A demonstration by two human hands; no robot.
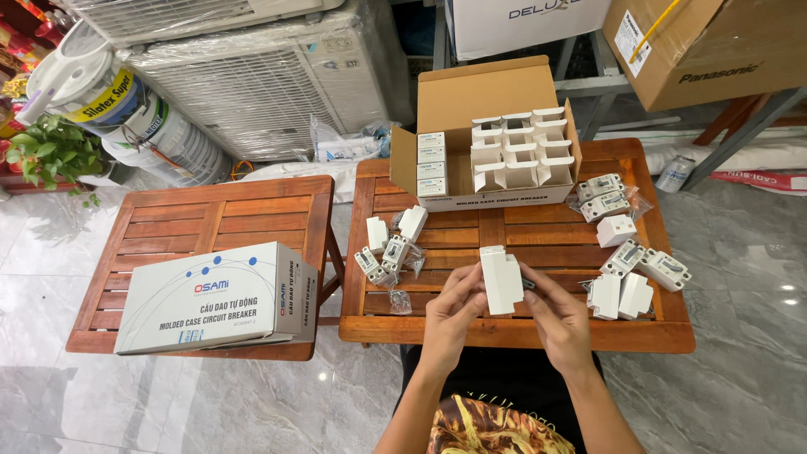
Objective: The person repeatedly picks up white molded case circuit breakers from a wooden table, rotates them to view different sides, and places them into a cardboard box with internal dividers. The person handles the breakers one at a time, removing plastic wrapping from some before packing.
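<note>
Both my hands hold a small white carton [502, 279] upright over the near edge of a slatted wooden table [471, 324]. My left hand [454, 311] grips its left side and my right hand [555, 318] its right side, where a dark part shows. An open cardboard box [487, 101] at the back of the table holds several small white cartons, some with their flaps open. Loose white circuit breakers [382, 261] lie to the left of my hands, and more breakers and small cartons [630, 282] lie to the right.
A second wooden table [210, 210] stands on the left with a closed white box [214, 298] on it. Behind are air-conditioner units [252, 84], paint buckets [109, 101], a potted plant [50, 155] and big cardboard boxes [706, 50]. The floor is grey marble.
</note>
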